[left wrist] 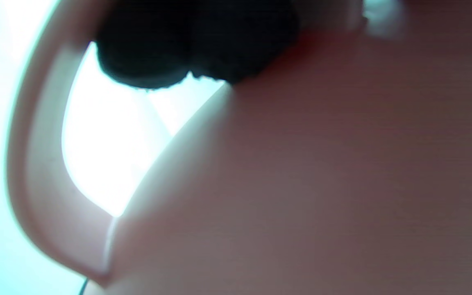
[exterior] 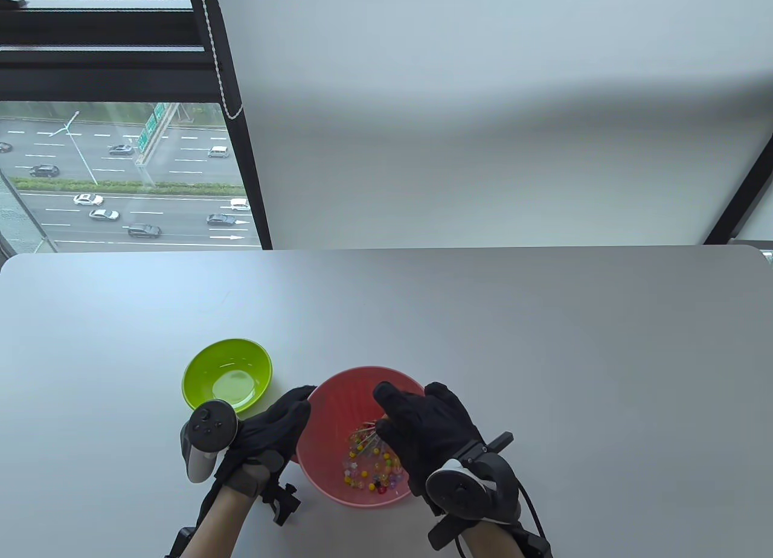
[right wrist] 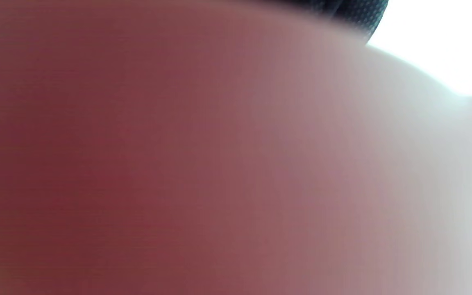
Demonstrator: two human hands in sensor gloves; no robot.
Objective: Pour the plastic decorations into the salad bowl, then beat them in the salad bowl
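Here is the pink salad bowl [exterior: 338, 401] at the near edge of the grey bench [exterior: 483, 340], with the plastic decorations [exterior: 371, 470] lying in a small colourful heap on its floor, toward the near side. The left hand [exterior: 272, 431] is on the bowl's left rim, its fingers curled over the edge and gripping it; the left wrist view, blurred, shows dark fingertips [left wrist: 187, 49] on the pink wall. The right hand [exterior: 423, 431] is over the bowl's right half, fingers bent down round a thin whisk [exterior: 369, 432] whose wires reach into the beads. The right wrist view is filled with blurred pink. Just beside the bowl, to the far left, stands a lime green bowl [exterior: 205, 365], apart from the pink one.
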